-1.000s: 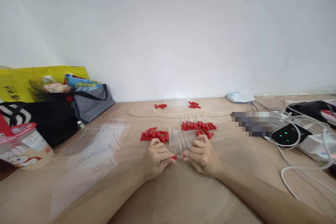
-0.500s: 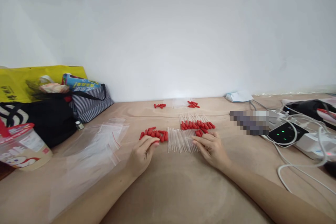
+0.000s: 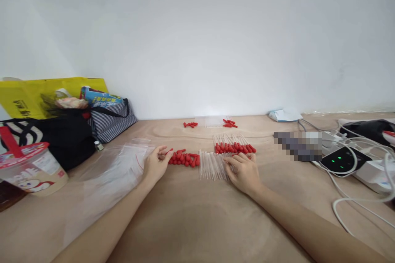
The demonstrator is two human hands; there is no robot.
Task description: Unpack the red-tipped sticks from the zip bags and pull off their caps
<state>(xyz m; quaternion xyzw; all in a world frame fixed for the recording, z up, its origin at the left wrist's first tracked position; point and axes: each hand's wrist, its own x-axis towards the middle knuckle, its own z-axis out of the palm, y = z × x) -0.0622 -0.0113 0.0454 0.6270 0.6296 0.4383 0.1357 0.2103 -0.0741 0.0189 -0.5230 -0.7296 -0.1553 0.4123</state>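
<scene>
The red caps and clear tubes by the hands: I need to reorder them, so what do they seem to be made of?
The red caps look like soft rubber or silicone: opaque, matte, with rounded bulb shapes and no glare. The clear tubes look like transparent plastic, possibly glass: the table shows through them and faint highlights run along their lengths. The view is too small to settle which.

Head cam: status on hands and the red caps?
Left hand pinching a red cap at the loose cap pile. Right hand resting on the clear tubes. Plastic bags beside left hand, not blocking.
</scene>
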